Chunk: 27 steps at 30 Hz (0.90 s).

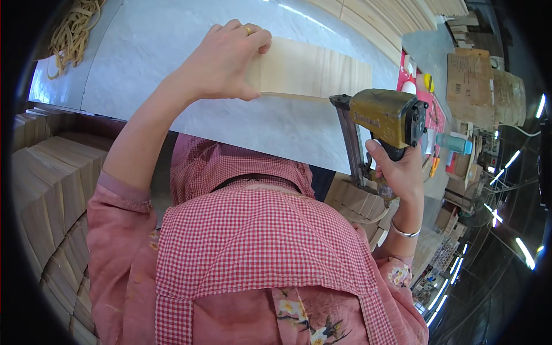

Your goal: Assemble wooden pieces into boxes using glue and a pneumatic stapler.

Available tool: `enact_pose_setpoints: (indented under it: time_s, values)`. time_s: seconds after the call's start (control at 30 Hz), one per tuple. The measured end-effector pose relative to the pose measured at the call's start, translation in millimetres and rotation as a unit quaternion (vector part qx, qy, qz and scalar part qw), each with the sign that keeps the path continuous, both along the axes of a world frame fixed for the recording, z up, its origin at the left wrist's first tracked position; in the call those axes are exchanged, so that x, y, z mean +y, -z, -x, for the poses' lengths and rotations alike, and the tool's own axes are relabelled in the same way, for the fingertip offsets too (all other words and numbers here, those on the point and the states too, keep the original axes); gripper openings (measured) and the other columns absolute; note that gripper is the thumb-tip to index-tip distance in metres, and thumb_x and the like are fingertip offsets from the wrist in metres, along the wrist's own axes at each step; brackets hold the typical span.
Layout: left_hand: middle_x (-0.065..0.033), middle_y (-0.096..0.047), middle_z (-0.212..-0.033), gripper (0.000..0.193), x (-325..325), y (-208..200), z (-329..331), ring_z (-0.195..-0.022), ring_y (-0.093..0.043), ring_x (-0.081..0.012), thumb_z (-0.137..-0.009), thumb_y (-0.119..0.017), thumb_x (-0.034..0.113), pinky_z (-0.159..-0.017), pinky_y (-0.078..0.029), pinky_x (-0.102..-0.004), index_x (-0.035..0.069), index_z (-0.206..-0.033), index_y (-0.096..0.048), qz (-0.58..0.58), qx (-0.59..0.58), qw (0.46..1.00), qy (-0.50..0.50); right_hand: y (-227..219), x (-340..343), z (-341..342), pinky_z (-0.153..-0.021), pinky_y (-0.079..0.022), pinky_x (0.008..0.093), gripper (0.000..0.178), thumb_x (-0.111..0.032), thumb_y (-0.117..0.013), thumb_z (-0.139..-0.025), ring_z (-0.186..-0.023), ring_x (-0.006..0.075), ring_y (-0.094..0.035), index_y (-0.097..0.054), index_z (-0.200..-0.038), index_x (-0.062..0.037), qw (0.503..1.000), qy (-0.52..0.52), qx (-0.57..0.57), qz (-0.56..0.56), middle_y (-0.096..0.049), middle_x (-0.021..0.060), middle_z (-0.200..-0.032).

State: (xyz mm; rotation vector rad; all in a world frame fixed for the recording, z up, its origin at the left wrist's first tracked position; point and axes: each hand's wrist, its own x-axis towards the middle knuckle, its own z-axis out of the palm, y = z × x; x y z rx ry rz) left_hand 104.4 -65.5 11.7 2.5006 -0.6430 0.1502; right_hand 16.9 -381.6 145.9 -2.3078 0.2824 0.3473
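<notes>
My left hand (233,60) grips the left end of a pale wooden board (316,68), thumb at the near edge and fingers at the far edge. The board lies above a light marbled tabletop (230,123). In my right hand (399,167) is a brownish-gold pneumatic nail gun (379,112) with a black magazine, my fingers closed round its handle. The gun's nose is at the near edge of the board, toward its right end. Whether the nose touches the wood I cannot tell.
Long wooden strips (376,23) lie along the far side. Tan elastic bands (75,37) hang at the far left. Stacked wooden pieces (54,184) stand to my left, more (353,198) below the table at right. A cardboard box (471,80) and a yellow tape roll (428,82) are at right.
</notes>
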Motion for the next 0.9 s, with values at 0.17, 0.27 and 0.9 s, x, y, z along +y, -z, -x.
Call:
enact_pose_setpoints:
  time_s: [0.17,0.27,0.9]
  values:
    - [-0.006,-0.064,-0.115,0.058,-2,2,2,-0.107,-0.056,-0.0289,-0.056,-0.082,0.017,-0.099,-0.041,-0.0401,0.014,-0.105,-0.052,0.008,0.026,1.0,0.001,3,5,-2,-0.045,-0.039,0.0234,0.023,-0.009,-0.079,-0.086,-0.049,0.0083,-0.048,-0.067,-0.102,0.0016,0.999,-0.017,-0.026,-0.025,-0.062,0.0014,-0.068]
    - [-0.0026,-0.065,-0.112,0.056,-3,11,3,-0.103,-0.057,-0.0266,-0.055,-0.083,0.02,-0.094,-0.042,-0.0392,0.013,-0.103,-0.056,0.02,-0.029,0.999,-0.01,1,9,-4,-0.044,-0.039,0.0229,0.022,-0.009,-0.078,-0.087,-0.048,0.0082,-0.049,-0.067,-0.101,0.0023,1.0,-0.001,0.014,-0.008,-0.062,0.0016,-0.067]
    - [-0.005,-0.06,-0.127,0.054,15,29,9,-0.11,-0.058,-0.028,-0.062,-0.081,0.021,-0.095,-0.046,-0.0399,0.014,-0.108,-0.054,0.121,-0.016,0.993,0.0,-4,41,6,-0.043,-0.041,0.0225,0.025,-0.015,-0.08,-0.088,-0.048,0.0086,-0.05,-0.066,-0.099,0.0035,0.999,0.043,0.028,0.003,-0.062,0.0032,-0.066]
